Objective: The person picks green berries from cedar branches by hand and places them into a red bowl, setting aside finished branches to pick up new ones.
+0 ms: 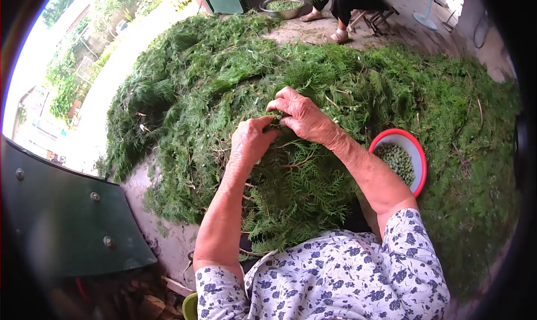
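My left hand is closed in a pinch on an evergreen sprig with small scaly green leaves. My right hand meets it from the right, its thumb and forefinger closed around the same bit of green. The small piece between the fingertips is partly hidden. Below both hands, a leafy evergreen branch with brown twigs spreads over my lap. To the right of my right forearm sits a white bowl with a red rim, holding many small green seed cones.
A wide heap of cut evergreen branches surrounds me. Beyond it, another person sits on a stool near a metal basin of green cones. At left stands a dark green metal panel; a yellow-green container is low beside me.
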A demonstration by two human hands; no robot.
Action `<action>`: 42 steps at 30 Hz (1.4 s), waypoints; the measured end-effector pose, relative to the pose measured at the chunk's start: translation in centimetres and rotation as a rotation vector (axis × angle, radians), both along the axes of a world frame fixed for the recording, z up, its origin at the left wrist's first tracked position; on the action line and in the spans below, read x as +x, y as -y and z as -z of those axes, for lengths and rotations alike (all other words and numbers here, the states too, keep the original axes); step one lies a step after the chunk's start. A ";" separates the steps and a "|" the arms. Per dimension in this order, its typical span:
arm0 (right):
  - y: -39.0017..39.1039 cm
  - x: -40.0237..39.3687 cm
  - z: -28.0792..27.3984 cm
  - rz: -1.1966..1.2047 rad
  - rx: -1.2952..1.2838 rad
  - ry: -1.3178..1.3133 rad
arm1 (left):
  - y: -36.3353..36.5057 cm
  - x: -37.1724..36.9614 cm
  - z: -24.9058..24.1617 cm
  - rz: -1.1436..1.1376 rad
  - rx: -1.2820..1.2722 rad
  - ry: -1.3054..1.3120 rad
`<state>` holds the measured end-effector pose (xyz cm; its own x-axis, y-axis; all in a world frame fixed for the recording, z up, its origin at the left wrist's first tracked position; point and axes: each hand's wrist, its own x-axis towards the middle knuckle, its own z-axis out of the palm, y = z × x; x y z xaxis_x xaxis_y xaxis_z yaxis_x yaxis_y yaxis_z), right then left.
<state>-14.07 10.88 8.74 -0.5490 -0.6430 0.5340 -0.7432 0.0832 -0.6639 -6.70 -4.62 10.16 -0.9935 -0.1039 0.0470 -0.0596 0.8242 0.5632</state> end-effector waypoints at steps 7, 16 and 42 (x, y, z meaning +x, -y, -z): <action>0.8 0.3 -4.9 0.011 0.090 -0.233 | 1.3 -0.1 -5.7 0.159 -0.102 -0.090; 3.9 -1.2 -9.1 0.070 0.003 -0.266 | 5.8 -2.7 -10.4 0.249 -0.328 -0.209; 9.9 -12.1 2.1 -0.348 -0.830 1.269 | 11.3 -11.1 4.2 -0.411 1.102 -0.051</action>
<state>-26.19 0.95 6.61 -0.7924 -0.6001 0.1098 0.4168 -0.6640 -0.6208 -17.84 -15.94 5.91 -0.8754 -0.4254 -0.2294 -0.1637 -0.1856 0.9689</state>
